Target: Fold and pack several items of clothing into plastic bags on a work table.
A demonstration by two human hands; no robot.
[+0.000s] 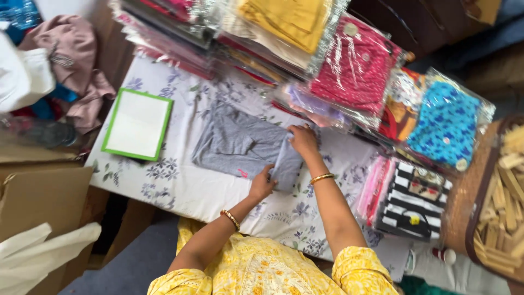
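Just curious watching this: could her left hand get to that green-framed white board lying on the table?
Probably yes: the green-framed board lies uncovered beside the grey garment that the left hand touches, with only bare floral cloth between.

Green-framed board (137,124), bagged clothes (357,68), wooden blocks (505,196)

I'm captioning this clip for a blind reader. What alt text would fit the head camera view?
Two bare hands, the left hand and the right hand, press on a grey fabric garment spread on a white floral-print cloth. A green-framed white board lies to its left, and clear plastic packs of folded colourful clothes are stacked behind and to the right.
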